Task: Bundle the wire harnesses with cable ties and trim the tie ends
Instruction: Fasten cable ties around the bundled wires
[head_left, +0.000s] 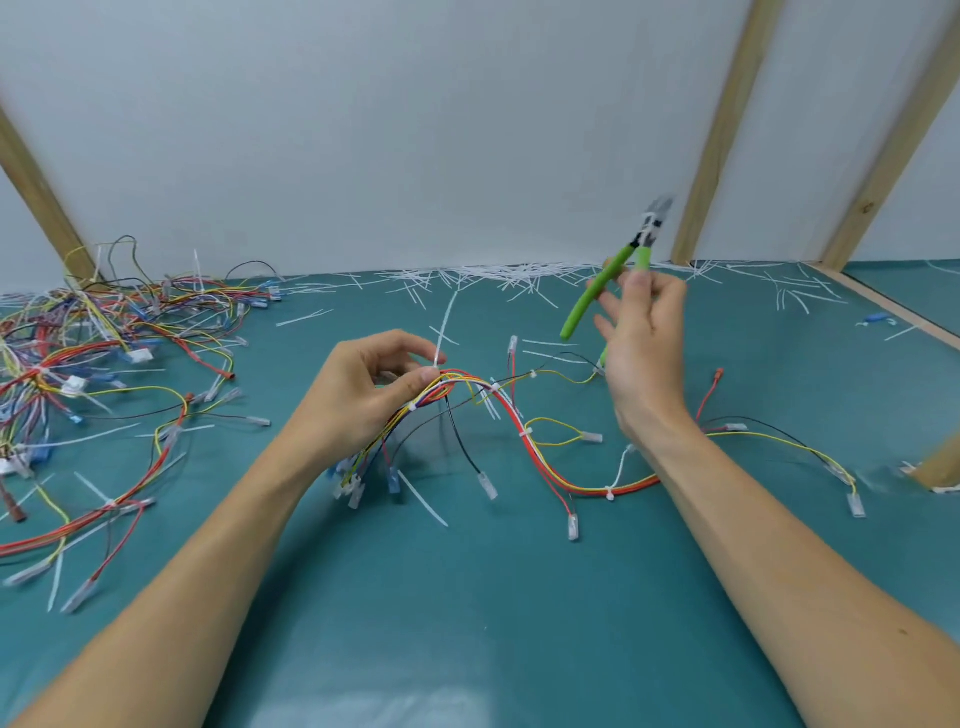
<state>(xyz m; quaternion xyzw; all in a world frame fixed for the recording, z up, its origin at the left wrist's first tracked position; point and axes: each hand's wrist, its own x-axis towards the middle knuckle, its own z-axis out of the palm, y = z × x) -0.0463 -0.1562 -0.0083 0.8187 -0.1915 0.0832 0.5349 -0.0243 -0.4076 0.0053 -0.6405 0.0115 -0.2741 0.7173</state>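
the left hand (371, 387) has its fingers curled, thumb and forefinger pinching the wire harness (498, 410) at the top of its arch, right where a white cable tie (445, 325) wraps the bundle. that tie's untrimmed tail stands up from the pinch, its long axis leaning away from the person toward the back wall (415, 130). the right hand (641, 338) is lifted above the table (467, 597), fingers loosely bent round the two green handles of one pair of cutters (618, 275); the handles are spread apart and the blurred steel nose points up and to the right.

from the left hand's pinch the harness runs two ways: down-left to a cluster of clear connectors below the wrist, and rightward in a long curve along the table, passing under the right forearm and ending in stray leads with connectors. at least four more white ties sit along its run, and one of them, near the right forearm, keeps a long tail.

one large pile of harnesses (78, 364), too tangled to count, lies at the far left of the table. many cut tie ends (519, 275), also too many to count, are strewn along the back edge. two wooden posts (727, 130) lean against the wall on the right and one on the left.
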